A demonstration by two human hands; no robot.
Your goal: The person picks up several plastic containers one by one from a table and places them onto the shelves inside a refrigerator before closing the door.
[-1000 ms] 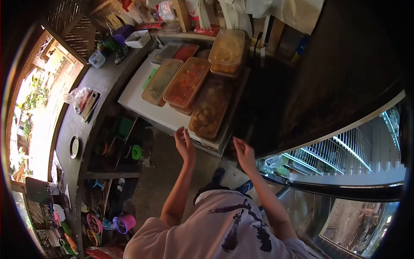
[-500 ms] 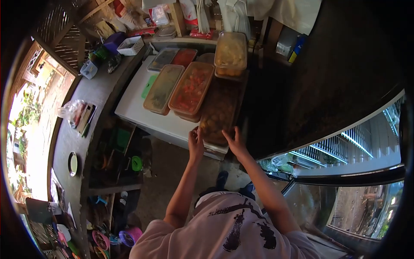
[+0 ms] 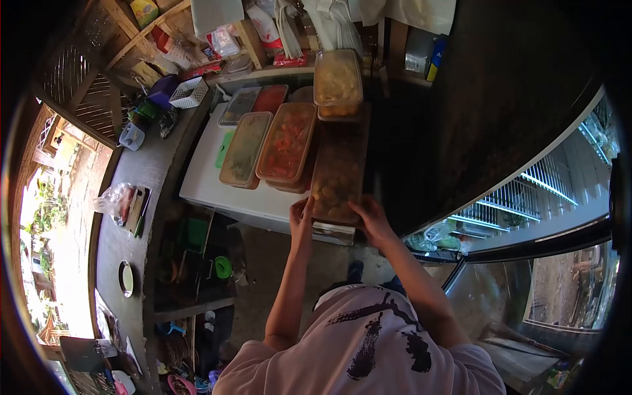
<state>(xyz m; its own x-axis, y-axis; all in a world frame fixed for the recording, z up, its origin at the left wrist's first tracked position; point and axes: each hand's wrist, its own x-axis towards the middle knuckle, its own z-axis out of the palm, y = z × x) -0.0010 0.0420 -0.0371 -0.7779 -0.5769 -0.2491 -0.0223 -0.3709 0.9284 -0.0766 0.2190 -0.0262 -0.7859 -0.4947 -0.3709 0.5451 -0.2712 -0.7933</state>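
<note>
A lidded plastic food container (image 3: 339, 174) with brownish round pieces inside lies in shadow at the right end of a white surface (image 3: 263, 199). My left hand (image 3: 302, 220) grips its near left corner, and my right hand (image 3: 372, 222) is closed on the near right corner. To its left is a container of red and orange pieces (image 3: 287, 141), stacked on another. Farther left sits a container with pale greenish contents (image 3: 245, 150). Behind the one I hold, a container of yellow pieces (image 3: 338, 82) rests on top of another. The fingertips under the rim are partly hidden.
An open refrigerator (image 3: 526, 191) with wire shelves stands on the right. Along the left runs a grey counter (image 3: 148, 164) bearing a plate (image 3: 126, 278), a knife and a plastic bag (image 3: 117, 199). A white basket (image 3: 189, 93) is at the back left.
My right hand's fingers, spread before, have closed in on the container's near right corner. My left hand stays at the left corner. The whole view has shifted with my head.
</note>
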